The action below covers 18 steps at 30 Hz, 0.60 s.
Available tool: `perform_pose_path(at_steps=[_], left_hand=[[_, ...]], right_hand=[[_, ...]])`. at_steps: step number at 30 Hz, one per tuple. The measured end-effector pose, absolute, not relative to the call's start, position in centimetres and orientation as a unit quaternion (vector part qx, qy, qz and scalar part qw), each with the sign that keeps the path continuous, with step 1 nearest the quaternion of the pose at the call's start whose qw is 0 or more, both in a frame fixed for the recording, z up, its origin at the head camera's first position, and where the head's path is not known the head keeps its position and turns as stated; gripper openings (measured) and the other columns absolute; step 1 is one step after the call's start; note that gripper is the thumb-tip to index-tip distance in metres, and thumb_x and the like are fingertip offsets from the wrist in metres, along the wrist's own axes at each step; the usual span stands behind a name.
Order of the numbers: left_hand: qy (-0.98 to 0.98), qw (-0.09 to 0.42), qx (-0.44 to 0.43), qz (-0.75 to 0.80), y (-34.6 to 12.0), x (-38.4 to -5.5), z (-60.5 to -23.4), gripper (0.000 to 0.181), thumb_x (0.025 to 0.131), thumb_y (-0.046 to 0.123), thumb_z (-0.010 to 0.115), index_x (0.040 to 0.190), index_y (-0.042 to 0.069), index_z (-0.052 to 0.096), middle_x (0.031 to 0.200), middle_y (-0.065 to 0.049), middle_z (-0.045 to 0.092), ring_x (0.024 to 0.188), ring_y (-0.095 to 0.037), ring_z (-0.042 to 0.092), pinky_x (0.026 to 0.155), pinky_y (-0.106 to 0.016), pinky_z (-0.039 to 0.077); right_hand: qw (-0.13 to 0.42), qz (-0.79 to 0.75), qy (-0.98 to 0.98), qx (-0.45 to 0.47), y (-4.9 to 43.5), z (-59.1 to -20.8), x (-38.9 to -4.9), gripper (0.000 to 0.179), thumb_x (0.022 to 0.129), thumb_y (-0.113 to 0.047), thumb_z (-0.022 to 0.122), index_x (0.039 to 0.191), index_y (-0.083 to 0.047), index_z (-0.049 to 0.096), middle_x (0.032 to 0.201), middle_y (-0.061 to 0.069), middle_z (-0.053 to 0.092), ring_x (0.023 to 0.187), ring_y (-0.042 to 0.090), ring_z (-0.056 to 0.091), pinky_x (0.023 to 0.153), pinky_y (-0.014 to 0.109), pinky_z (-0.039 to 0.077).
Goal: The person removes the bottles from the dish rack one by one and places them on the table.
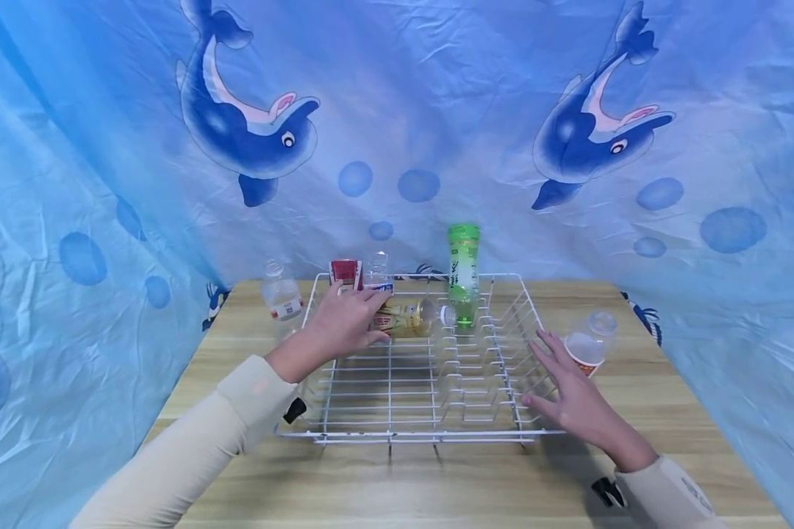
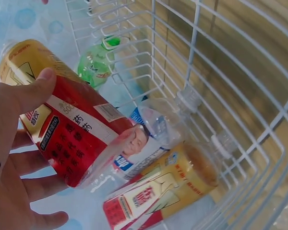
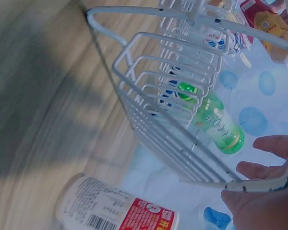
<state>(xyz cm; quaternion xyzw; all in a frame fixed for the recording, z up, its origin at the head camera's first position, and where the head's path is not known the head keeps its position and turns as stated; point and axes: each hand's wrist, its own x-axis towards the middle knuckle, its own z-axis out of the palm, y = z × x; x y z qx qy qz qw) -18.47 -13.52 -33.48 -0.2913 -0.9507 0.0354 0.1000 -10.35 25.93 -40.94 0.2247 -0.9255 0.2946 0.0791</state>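
Observation:
My left hand (image 1: 344,321) holds a plastic bottle (image 1: 403,319) with a red and yellow label, tilted on its side above the white wire rack (image 1: 390,382). In the left wrist view the thumb lies across that bottle and the fingers are behind it. Under it in the rack stand a similar red and yellow bottle (image 2: 161,189) and a clear bottle (image 2: 165,122) with a blue and white label, necks down. My right hand (image 1: 572,397) is at the rack's right side, its fingers spread and holding nothing. Whether it touches the wire is unclear.
A green bottle (image 1: 463,273) stands neck down at the rack's back. Outside the rack, a clear bottle (image 1: 282,292) stands left and another clear bottle (image 1: 592,342) right, both on the wooden table (image 1: 344,485). A blue dolphin-print curtain (image 1: 397,110) hangs behind and at both sides.

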Motion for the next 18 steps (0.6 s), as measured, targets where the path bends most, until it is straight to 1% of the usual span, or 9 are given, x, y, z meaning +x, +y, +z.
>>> perform_pose_path(at_steps=[4,5,6,7,9,11,12,14,18], left_hand=[[-0.957,0.092,-0.275,0.01,-13.6,-18.5,-33.8,0.083,0.084,0.062,0.073,0.146,0.012,0.052,0.134,-0.01,0.065,0.117,-0.031,0.064,0.111,-0.066,0.032],[-0.958,0.091,-0.271,0.002,-13.6,-18.5,-33.9,0.083,0.083,0.062,0.073,0.146,0.012,0.053,0.132,-0.01,0.066,0.116,-0.03,0.064,0.11,-0.065,0.034],[-0.959,0.091,-0.268,-0.005,-13.6,-18.5,-34.0,0.081,0.083,0.062,0.073,0.144,0.012,0.055,0.126,-0.008,0.068,0.111,-0.028,0.066,0.107,-0.062,0.038],[-0.96,0.091,-0.266,-0.012,-13.6,-18.5,-34.0,0.079,0.083,0.063,0.074,0.142,0.013,0.056,0.12,-0.007,0.07,0.107,-0.026,0.067,0.102,-0.058,0.044],[-0.96,0.089,-0.261,-0.037,-13.6,-18.5,-34.1,0.072,0.082,0.063,0.074,0.134,0.015,0.061,0.104,-0.001,0.071,0.093,-0.022,0.067,0.087,-0.048,0.051],[-0.96,0.082,-0.256,-0.074,-13.5,-18.4,-34.2,0.065,0.082,0.062,0.075,0.126,0.016,0.063,0.09,0.003,0.067,0.08,-0.017,0.062,0.069,-0.04,0.05],[-0.96,0.077,-0.254,-0.092,-13.4,-18.3,-34.3,0.063,0.082,0.062,0.075,0.124,0.016,0.063,0.086,0.004,0.064,0.077,-0.016,0.059,0.064,-0.036,0.048],[-0.957,0.065,-0.249,-0.131,-13.3,-18.2,-34.3,0.062,0.082,0.059,0.077,0.124,0.015,0.064,0.087,0.003,0.062,0.075,-0.016,0.056,0.06,-0.033,0.046],[-0.955,0.045,-0.24,-0.168,-13.0,-17.9,-34.4,0.072,0.083,0.055,0.078,0.136,0.011,0.061,0.095,-0.002,0.063,0.08,-0.017,0.055,0.059,-0.032,0.046]], right_hand=[[0.081,0.29,-0.925,0.231,25.5,-40.6,-10.6,0.088,0.085,-0.029,0.08,0.153,0.004,0.036,0.165,0.021,0.017,0.15,0.046,0.012,0.105,0.077,0.024],[0.08,0.291,-0.924,0.233,25.4,-40.5,-10.7,0.088,0.085,-0.029,0.08,0.153,0.004,0.036,0.165,0.02,0.017,0.15,0.046,0.012,0.105,0.077,0.024],[0.08,0.292,-0.923,0.236,25.2,-40.4,-10.8,0.087,0.085,-0.029,0.08,0.153,0.004,0.036,0.165,0.02,0.017,0.149,0.047,0.013,0.105,0.077,0.025],[0.079,0.295,-0.922,0.238,25.1,-40.3,-10.8,0.087,0.085,-0.029,0.08,0.153,0.004,0.036,0.165,0.02,0.017,0.149,0.048,0.013,0.105,0.077,0.025],[0.074,0.3,-0.921,0.237,24.9,-39.9,-11.0,0.087,0.086,-0.029,0.079,0.154,0.003,0.035,0.166,0.019,0.017,0.149,0.049,0.014,0.105,0.077,0.026],[0.066,0.306,-0.921,0.233,24.5,-39.6,-11.2,0.088,0.086,-0.03,0.079,0.155,0.002,0.034,0.166,0.019,0.017,0.148,0.049,0.016,0.106,0.076,0.027],[0.061,0.309,-0.92,0.231,24.3,-39.4,-11.3,0.088,0.087,-0.031,0.078,0.155,0.001,0.034,0.166,0.018,0.017,0.148,0.049,0.017,0.106,0.075,0.028],[0.05,0.316,-0.919,0.229,23.6,-39.0,-11.5,0.089,0.088,-0.034,0.078,0.157,-0.001,0.032,0.166,0.016,0.017,0.147,0.049,0.019,0.106,0.074,0.029],[0.041,0.328,-0.912,0.243,22.0,-38.2,-11.9,0.09,0.088,-0.036,0.077,0.158,-0.003,0.03,0.165,0.016,0.019,0.146,0.05,0.022,0.107,0.074,0.028]])
